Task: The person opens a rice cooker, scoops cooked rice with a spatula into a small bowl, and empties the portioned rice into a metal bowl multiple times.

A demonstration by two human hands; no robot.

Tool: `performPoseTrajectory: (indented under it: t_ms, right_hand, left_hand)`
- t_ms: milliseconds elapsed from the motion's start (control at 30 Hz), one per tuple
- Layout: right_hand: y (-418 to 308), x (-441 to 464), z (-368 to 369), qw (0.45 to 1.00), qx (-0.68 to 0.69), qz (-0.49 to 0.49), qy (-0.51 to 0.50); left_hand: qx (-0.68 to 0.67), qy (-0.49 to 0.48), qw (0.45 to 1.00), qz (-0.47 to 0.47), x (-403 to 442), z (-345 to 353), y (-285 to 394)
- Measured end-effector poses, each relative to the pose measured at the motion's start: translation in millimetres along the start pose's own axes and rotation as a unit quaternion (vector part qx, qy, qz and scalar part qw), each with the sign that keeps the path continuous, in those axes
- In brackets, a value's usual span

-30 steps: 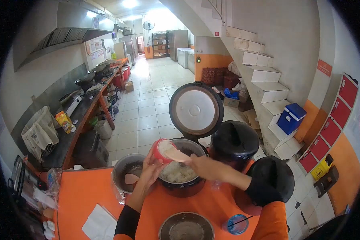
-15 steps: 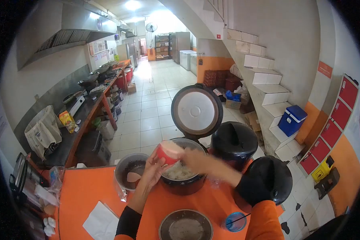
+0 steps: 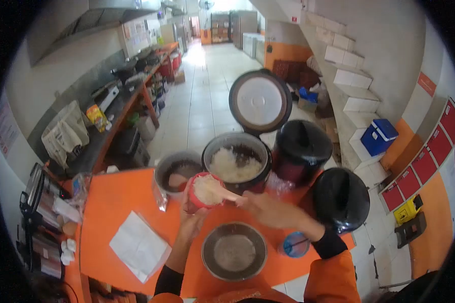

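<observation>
While a bowl (image 3: pixel 199 201) is clasped by the left hand (image 3: pixel 191 220) and a spoon (image 3: pixel 227 194) by the right hand (image 3: pixel 271 208), the orange table (image 3: pixel 119 199) is backed by tiled floor (image 3: pixel 201 111).

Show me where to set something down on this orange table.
The orange table is bare between the white paper sheet and the round grey metal pot; a narrow strip lies between the round dark metal pan and translucent blue cup. Crowded: back right, the open black rice cooker and two round black-lidded cookers.
</observation>
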State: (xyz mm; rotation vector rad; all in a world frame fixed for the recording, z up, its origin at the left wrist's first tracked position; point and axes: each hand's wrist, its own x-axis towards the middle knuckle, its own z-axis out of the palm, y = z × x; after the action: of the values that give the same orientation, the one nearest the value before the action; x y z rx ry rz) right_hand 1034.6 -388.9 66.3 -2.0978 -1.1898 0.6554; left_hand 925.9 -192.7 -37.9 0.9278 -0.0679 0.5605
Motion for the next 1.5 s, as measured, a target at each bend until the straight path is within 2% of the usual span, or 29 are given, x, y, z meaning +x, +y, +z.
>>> performPoseTrajectory:
  t_ms: [33, 67, 100, 133, 167, 200, 233, 267, 300, 367, 500, 567, 600, 633, 667, 700, 800, 833, 867, 900, 933, 967, 1033, 1100, 1167, 1233, 1300, 1433, 1500]
  right_hand:
    - [14, -8, -5, 0.997, 0.035, -0.052, -0.035]
    - [32, -15, 1, 0.987, 0.071, -0.134, 0.046]
    - [38, -20, -8, 0.992, 0.049, -0.105, 0.045]
    - [37, -25, -23, 1.0, 0.024, 0.014, -0.014]
    - [37, -29, -31, 0.999, 0.028, 0.022, -0.022]
    - [37, -32, -37, 0.999, 0.026, 0.025, -0.039]
    - [36, -35, -41, 0.998, 0.023, 0.025, -0.054]
    - [33, -35, -43, 0.998, 0.02, 0.026, -0.059]
    - [33, -33, -43, 0.998, 0.019, 0.026, -0.061]
    - [34, -29, -46, 0.998, -0.019, 0.038, -0.053]
    - [38, -19, -71, 0.998, -0.067, 0.011, -0.001]
    - [41, -9, -91, 0.997, -0.063, 0.023, 0.047]
    - [29, -2, -103, 0.996, -0.021, 0.073, 0.053]
    - [32, 11, -110, 0.996, -0.027, 0.067, 0.056]
    - [41, 29, -115, 0.99, -0.112, 0.023, 0.08]
    - [54, 48, -119, 0.975, -0.194, -0.02, 0.106]
    - [90, 128, -110, 0.915, -0.392, -0.013, 0.091]
    - [95, 157, -102, 0.878, -0.477, 0.005, 0.032]
    - [104, 183, -96, 0.83, -0.557, 0.024, -0.024]
    - [125, 207, -90, 0.828, -0.56, 0.021, -0.02]
    - [149, 229, -81, 0.832, -0.552, -0.051, 0.001]
    - [162, 243, -74, 0.832, -0.541, -0.122, 0.021]
    - [161, 252, -59, 0.839, -0.529, -0.123, 0.023]
    - [160, 259, -57, 0.848, -0.515, -0.119, 0.025]
    - [162, 258, -58, 0.853, -0.512, -0.104, 0.02]
    - [150, 246, -56, 0.876, -0.474, -0.087, -0.008]
    - [148, 241, -50, 0.894, -0.432, -0.121, -0.001]
    - [150, 233, -35, 0.874, -0.47, -0.119, -0.033]
    - [141, 227, -34, 0.895, -0.429, -0.104, -0.067]
  left_hand:
    - [-0.082, 0.01, 0.995, -0.064, -16, -5, 0]
    - [-0.086, 0.025, 0.993, -0.077, -31, -18, -3]
    - [0.024, -0.033, 0.993, -0.11, -45, -34, -6]
    - [0.131, -0.095, 0.977, -0.142, -59, -45, -12]
    - [0.126, -0.089, 0.976, -0.151, -66, -44, -16]
    - [0.311, -0.207, 0.917, -0.138, -70, -41, -19]
    - [0.48, -0.318, 0.81, -0.115, -72, -37, -22]
    - [0.61, -0.383, 0.692, -0.04, -83, -41, -37]
    - [0.61, -0.381, 0.693, -0.041, -91, -40, -47]
    - [0.676, -0.531, 0.501, -0.098, -96, -35, -56]
    - [0.639, -0.551, 0.506, -0.178, -78, -37, -49]
    - [0.666, -0.512, 0.541, -0.038, -71, -51, -45]
    - [0.668, -0.51, 0.54, -0.033, -68, -52, -43]
    - [0.622, -0.53, 0.574, -0.051, -66, -51, -40]
    - [0.574, -0.548, 0.604, -0.067, -55, -42, -31]
    - [0.579, -0.549, 0.6, -0.058, -37, -36, -20]
    - [0.427, -0.372, 0.821, -0.077, 35, -19, 10]
    - [0.354, -0.292, 0.886, -0.07, 53, -23, 9]
    - [0.355, -0.291, 0.886, -0.065, 71, -23, -1]
    - [0.311, -0.151, 0.934, 0.086, 91, -20, -22]
    - [0.25, -0.004, 0.94, 0.233, 106, -20, -43]
    - [0.249, -0.004, 0.939, 0.237, 114, -25, -65]
    - [0.263, 0.17, 0.915, 0.255, 119, -35, -106]
    - [0.288, 0.169, 0.898, 0.286, 128, -35, -120]
    - [0.228, 0.226, 0.893, 0.315, 130, -38, -132]
    - [0.235, 0.237, 0.897, 0.291, 127, -36, -135]
    - [0.24, 0.248, 0.898, 0.275, 127, -38, -138]
    - [0.228, 0.245, 0.9, 0.277, 128, -34, -134]
    - [0.22, 0.243, 0.905, 0.27, 126, -34, -133]
